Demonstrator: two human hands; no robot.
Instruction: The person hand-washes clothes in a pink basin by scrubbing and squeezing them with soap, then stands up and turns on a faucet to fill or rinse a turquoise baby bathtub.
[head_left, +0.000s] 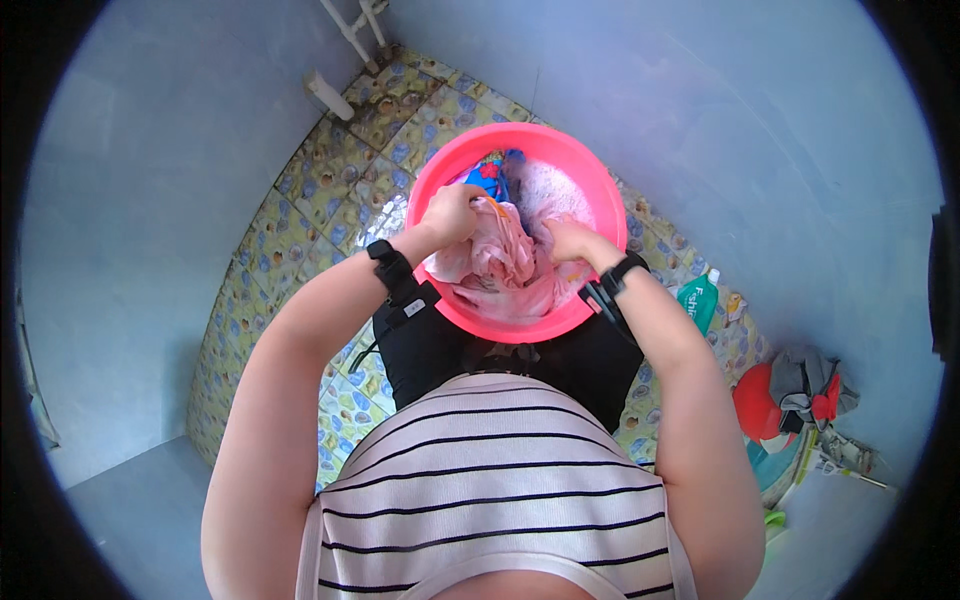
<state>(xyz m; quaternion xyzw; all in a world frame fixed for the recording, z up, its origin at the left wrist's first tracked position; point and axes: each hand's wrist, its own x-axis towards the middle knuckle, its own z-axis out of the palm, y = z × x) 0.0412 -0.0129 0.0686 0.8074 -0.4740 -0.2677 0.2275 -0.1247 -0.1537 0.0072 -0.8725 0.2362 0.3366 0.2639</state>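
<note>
A round pink plastic basin (517, 136) stands in front of my knees, holding sudsy water and wet laundry. My left hand (452, 214) grips a bunched light pink garment (504, 244) near its orange trim, on the basin's left side. On the right, my right hand (570, 238) is among the same pink cloth; its fingertips are partly hidden by fabric and suds. A blue patterned cloth (489, 176) with a red flower lies against the far left wall of the basin. White foam (556, 189) covers the water at the far right.
A green detergent pouch (698, 300) bearing writing lies right of the basin on the pebble-patterned tile floor (322, 191). Further right are a red item (757, 401) and a grey cloth (806, 382). White pipes (352, 34) rise at the far corner. Blue-grey walls enclose the space.
</note>
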